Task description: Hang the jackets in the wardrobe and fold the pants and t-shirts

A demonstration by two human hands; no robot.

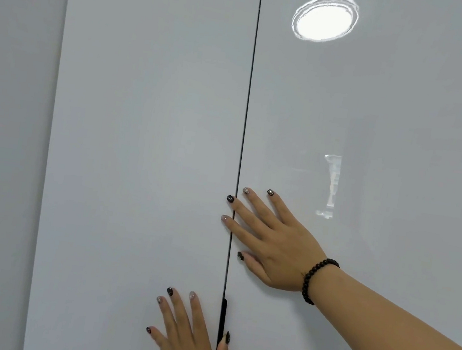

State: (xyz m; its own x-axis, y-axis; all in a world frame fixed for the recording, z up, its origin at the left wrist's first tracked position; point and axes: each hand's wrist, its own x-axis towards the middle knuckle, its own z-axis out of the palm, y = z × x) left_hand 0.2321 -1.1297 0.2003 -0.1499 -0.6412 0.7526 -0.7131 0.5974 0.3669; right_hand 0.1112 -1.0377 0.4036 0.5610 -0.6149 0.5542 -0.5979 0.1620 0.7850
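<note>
Hands first: left hand [187, 342] at bottom centre of frame lies flat with fingers spread on the left wardrobe door [143, 163], thumb reaching across the seam [245, 118] beside a short dark handle [222, 317] set on the door edge; it holds nothing. Right hand [270, 244], centre right, is also flat and wide on the right wardrobe door [378, 120], two fingertips crossing the seam, gripping nothing; a dark bead bracelet [314, 279] sits on that wrist. Both doors stand closed, meeting at the thin dark seam that runs up frame centre. Panels look rigid, flat and glossy, likely slick under bare palms, so the dark handle or the seam edge is probably the place to pull; flat pressing would only suit a push-latch. Jackets, pants and t-shirts are not in view. Upper right shows a round lamp reflection [325, 18] in the gloss. Plain wall [4, 145] at far left. No brand, label or writing readable anywhere.
</note>
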